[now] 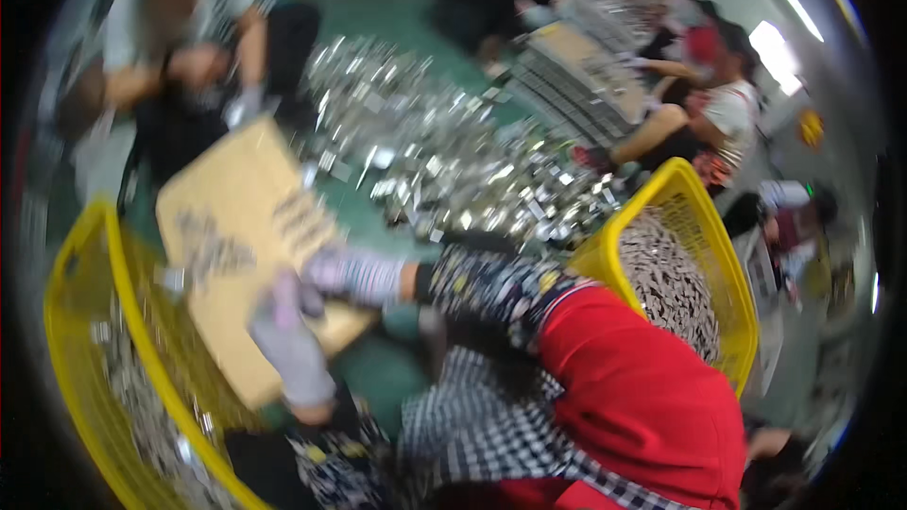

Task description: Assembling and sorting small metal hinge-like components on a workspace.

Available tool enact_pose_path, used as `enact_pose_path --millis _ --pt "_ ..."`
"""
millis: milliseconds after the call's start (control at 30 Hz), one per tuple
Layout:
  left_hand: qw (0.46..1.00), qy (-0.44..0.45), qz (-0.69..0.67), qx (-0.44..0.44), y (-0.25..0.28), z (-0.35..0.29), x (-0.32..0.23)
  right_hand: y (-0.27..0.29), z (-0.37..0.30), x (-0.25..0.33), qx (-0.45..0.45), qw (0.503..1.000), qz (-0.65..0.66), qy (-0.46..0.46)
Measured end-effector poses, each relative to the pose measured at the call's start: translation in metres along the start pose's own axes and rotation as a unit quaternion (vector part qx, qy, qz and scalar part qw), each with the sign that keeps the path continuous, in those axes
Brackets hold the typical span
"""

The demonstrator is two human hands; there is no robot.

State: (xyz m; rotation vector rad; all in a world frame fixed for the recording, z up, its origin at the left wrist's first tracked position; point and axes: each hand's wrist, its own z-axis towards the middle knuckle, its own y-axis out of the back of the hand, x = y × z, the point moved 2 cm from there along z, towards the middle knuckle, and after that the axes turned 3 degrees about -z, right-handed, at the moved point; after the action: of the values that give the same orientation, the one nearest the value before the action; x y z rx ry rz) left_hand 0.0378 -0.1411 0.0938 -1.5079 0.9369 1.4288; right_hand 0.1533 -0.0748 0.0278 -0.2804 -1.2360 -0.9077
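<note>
A tan board (222, 194) lies tilted in front of me, with small dark-grey flat pieces (213, 247) scattered on it. More of these pieces lie in rough rows near its right edge. My left hand (291, 340), in a pale grey glove, reaches over the board's near part. Just beyond it is my right hand (354, 274) in a striped, light-coloured glove, its fingertips close to the left hand's. Both hands are smeared by motion, so their fingers and anything between them cannot be made out.
A yellow basket (59, 307) with small metal pieces stands at left. Another yellow basket (742, 297), at right, holds many flat grey pieces. Shiny metal pieces (453, 165) are heaped on the green floor (368, 14). Other people sit around the heap, one beside a second board (576, 52).
</note>
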Motion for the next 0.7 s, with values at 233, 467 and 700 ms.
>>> enact_pose_path --millis 233,467,700 --pt "0.846 -0.095 0.489 0.188 0.028 0.034 0.062 0.02 -0.01 -0.015 0.068 0.895 -0.437 0.063" --pt "0.832 -0.053 0.504 0.226 0.008 0.029 0.103 0.021 -0.008 -0.019 0.113 0.905 -0.409 -0.009" --pt "0.83 -0.105 0.523 0.161 0.009 0.037 0.116 0.028 0.0 -0.031 0.046 0.957 -0.261 -0.121"
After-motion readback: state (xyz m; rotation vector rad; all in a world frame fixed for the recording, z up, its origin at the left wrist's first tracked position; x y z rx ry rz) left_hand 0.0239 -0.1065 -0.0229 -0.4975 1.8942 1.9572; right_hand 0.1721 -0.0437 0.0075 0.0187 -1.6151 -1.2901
